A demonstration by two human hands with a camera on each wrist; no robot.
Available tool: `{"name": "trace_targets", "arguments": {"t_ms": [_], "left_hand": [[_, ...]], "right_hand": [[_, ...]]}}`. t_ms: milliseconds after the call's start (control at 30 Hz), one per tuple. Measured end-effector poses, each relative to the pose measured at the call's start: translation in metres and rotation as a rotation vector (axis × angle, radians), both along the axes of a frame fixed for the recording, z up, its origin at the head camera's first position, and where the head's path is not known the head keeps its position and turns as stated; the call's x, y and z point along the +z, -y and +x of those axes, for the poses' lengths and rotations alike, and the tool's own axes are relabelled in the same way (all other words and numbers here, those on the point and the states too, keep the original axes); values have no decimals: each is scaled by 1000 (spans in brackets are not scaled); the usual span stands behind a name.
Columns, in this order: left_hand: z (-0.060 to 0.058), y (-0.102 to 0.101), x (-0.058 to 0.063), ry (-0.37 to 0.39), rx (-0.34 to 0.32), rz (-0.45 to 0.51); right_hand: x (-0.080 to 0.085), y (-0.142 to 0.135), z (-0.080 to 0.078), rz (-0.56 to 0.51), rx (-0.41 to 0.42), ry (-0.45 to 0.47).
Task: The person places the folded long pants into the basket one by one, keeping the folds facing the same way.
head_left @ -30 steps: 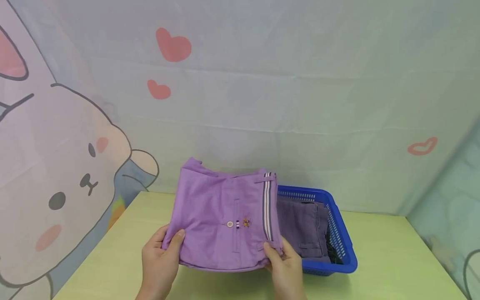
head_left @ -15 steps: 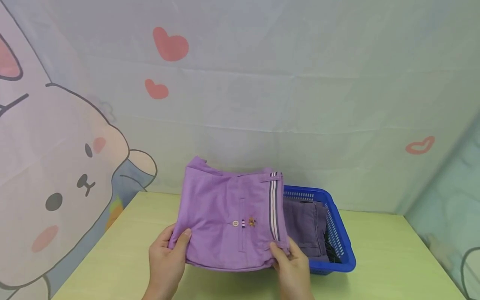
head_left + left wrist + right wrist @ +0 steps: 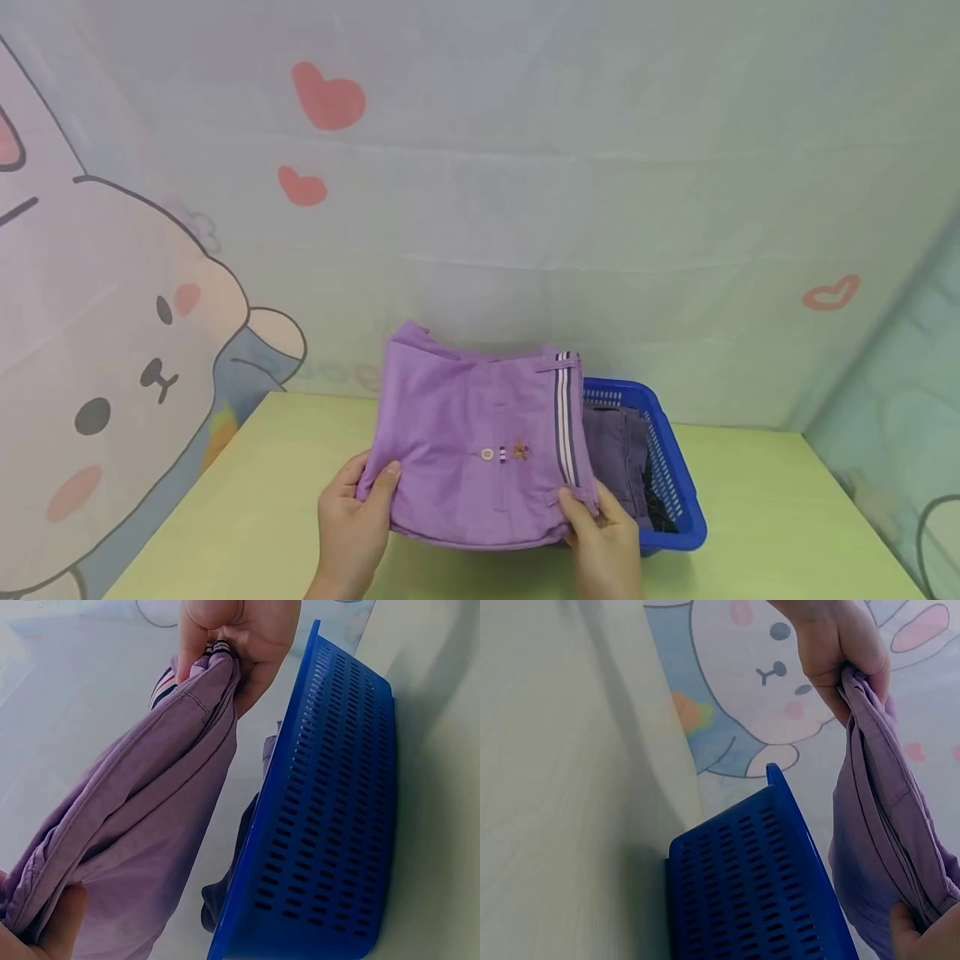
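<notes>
Folded purple trousers (image 3: pixel 465 442) hang between both hands, held up above the table. They show a striped waistband (image 3: pixel 566 417) on the right, a back pocket with a button and a small embroidered motif. My left hand (image 3: pixel 354 527) pinches the lower left corner, thumb in front. At the lower right corner, by the waistband end, my right hand (image 3: pixel 609 546) grips the cloth. Both wrist views show the layered lower edge. The blue basket (image 3: pixel 678 475) stands behind and to the right, partly covered by the trousers in the head view. Inside it lies a folded dark purple-grey garment (image 3: pixel 618 458).
The light yellow-green table (image 3: pixel 247 500) runs beneath, its right part (image 3: pixel 780 508) reaching past the basket. Behind it hangs a pale cloth backdrop (image 3: pixel 480 208) with a cartoon rabbit and hearts. A dark cable (image 3: pixel 922 533) curves at the right edge.
Both hands, still holding the trousers, have moved to the right, so the cloth covers more of the basket. The head view has shifted slightly.
</notes>
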State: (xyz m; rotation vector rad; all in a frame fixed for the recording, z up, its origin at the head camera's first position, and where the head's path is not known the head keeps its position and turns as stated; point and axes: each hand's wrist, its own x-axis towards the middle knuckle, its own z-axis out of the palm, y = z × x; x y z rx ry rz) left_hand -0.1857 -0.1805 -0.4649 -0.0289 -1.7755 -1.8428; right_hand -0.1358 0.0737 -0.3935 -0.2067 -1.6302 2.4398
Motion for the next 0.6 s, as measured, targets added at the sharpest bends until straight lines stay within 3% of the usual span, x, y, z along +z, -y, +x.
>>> {"name": "trace_targets", "arguments": {"t_ms": [133, 200, 233, 300, 433, 500, 600], "left_hand": [[35, -27, 61, 63, 12, 49], [48, -38, 84, 105, 21, 69], [51, -41, 90, 120, 22, 73], [55, -46, 98, 149, 25, 85], [55, -48, 97, 161, 32, 88], [54, -48, 95, 159, 29, 86], [53, -49, 93, 158, 27, 76]], "right_hand": [[-1, -3, -1, -26, -8, -11], [-4, -6, -1, -32, -13, -24], [-7, -7, -2, -30, -13, -34], [-17, -11, -6, -28, -12, -66], [-45, -19, -18, -28, 14, -142], [-47, -20, -19, -28, 15, -151], [-29, -17, -10, -28, 0, -118]]}}
